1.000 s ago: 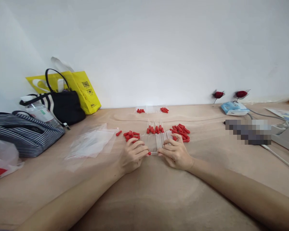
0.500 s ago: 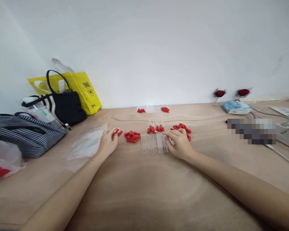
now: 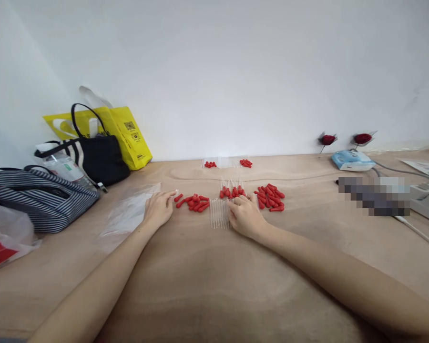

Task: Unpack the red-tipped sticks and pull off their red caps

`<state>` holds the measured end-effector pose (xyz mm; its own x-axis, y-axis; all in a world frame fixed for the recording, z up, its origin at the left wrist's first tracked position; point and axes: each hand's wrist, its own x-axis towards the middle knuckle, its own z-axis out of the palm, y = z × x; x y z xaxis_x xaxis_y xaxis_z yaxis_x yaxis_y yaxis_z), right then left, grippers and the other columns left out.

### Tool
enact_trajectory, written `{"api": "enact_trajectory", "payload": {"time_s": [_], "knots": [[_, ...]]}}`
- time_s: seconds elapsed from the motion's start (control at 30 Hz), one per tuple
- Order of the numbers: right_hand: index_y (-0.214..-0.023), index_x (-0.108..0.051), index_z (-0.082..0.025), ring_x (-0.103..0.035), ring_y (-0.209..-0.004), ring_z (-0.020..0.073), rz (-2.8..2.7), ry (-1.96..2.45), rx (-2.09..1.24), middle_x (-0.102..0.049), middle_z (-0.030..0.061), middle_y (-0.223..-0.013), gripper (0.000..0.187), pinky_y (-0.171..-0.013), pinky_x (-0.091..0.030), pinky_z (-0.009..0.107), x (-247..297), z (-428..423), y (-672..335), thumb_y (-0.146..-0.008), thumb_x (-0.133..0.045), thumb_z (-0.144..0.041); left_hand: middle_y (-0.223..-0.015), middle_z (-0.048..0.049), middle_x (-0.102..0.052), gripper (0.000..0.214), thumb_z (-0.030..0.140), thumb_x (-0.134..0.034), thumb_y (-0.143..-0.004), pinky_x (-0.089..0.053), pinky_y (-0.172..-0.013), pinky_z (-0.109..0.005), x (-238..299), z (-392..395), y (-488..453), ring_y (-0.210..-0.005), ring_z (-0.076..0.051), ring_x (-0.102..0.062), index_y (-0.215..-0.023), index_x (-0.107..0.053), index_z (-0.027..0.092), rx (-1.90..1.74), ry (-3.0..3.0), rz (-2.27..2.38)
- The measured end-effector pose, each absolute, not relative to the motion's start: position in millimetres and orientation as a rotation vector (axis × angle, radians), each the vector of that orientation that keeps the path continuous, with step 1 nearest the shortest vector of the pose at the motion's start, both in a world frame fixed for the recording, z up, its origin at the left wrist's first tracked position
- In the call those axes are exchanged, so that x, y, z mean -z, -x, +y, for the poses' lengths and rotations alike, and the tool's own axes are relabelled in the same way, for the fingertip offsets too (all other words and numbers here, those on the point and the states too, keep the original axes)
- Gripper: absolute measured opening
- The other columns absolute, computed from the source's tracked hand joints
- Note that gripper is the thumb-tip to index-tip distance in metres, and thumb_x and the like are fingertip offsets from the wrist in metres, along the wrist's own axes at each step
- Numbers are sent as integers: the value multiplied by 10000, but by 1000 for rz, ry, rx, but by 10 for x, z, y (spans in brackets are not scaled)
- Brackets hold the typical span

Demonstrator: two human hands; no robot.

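My left hand (image 3: 159, 208) rests at the left, its fingers stretched forward and apart from the thumb with nothing seen between them. Just past its fingertips lie two loose red dropper bulbs (image 3: 179, 197), then a small heap of red bulbs (image 3: 196, 203). In the middle is a row of clear thin dropper tubes (image 3: 219, 214), side by side. My right hand (image 3: 247, 215) covers the row's right part, fingers bent down over it; what they grip is hidden. Behind the row, several droppers (image 3: 232, 191) with red bulbs fitted point away from me. Another heap of bulbs (image 3: 270, 196) sits right of that hand.
Clear plastic bags (image 3: 128, 214) lie under and beside my left forearm. A clear bag with red bulbs (image 3: 227, 162) is by the wall. Black (image 3: 107, 159), striped (image 3: 62, 202) and yellow bags (image 3: 137, 143) stand left. A tissue pack (image 3: 353, 160) and cables are at the right.
My right hand has moved left and down onto the tube row; the clear tube in its fingers no longer shows. The red bulb at my left fingers now lies loose, apart from them.
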<state>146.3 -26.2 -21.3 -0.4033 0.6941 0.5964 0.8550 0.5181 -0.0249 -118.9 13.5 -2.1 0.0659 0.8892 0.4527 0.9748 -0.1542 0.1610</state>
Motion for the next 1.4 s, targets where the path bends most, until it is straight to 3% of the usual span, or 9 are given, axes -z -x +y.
{"api": "enact_trajectory", "payload": {"time_s": [0.17,0.33,0.47,0.6,0.97,1.23,1.4], "knots": [[-718,-594,-153,-484,-739,174,-2259,1272,312,-595,58,-732,239,-731,-208,357,174,-330,-1458,-802,-463,-335,-1101,-51,-608,292,220,-349,-809,-208,-957,-513,87,141,1156,-1062,-239,-510,-982,-581,255,576,2210,-1989],[-719,-604,-161,-478,-753,181,-2255,1255,237,-573,55,-718,436,-727,-217,356,139,-368,-1466,-782,-422,-552,-1074,-73,-617,316,231,-315,-830,-269,-938,-454,78,123,1136,-1027,-226,-530,-1051,-540,207,664,2190,-2020],[-800,-632,-182,-474,-735,161,-2170,1214,200,-560,30,-692,387,-750,-213,358,139,-349,-1560,-802,-425,-509,-987,-73,-627,260,262,-372,-807,-325,-881,-409,-8,71,1002,-992,-233,-520,-946,-582,198,822,2128,-1844],[-822,-650,-199,-474,-735,158,-2043,1168,221,-562,25,-676,311,-758,-214,353,196,-355,-1813,-813,-451,-438,-809,-46,-618,208,363,-477,-766,-349,-804,-405,-120,36,568,-856,-230,-535,-755,-614,207,753,2330,-1667],[-860,-625,-196,-487,-685,137,-1962,1204,283,-567,12,-693,208,-772,-241,341,305,-477,-2371,-800,-486,-337,-834,-82,-599,361,520,-498,-708,-342,-785,-453,-112,430,-249,-905,-286,-505,-604,-627,199,559,2452,-1869],[-901,-606,-187,-505,-718,138,-2001,1140,292,-574,17,-731,197,-783,-261,346,305,-479,-2312,-798,-487,-305,-703,-62,-622,304,370,-481,-747,-394,-741,-365,-190,353,-191,-833,-246,-549,-552,-611,176,675,2347,-1918],[-1045,-560,-172,-504,-817,184,-1955,1081,362,-578,73,-864,300,-742,-330,338,303,-455,-2301,-791,-492,-316,-690,-31,-596,202,293,-473,-781,-423,-673,-290,-209,-42,136,-701,-167,-550,-660,-560,158,858,2495,-1484]]}}
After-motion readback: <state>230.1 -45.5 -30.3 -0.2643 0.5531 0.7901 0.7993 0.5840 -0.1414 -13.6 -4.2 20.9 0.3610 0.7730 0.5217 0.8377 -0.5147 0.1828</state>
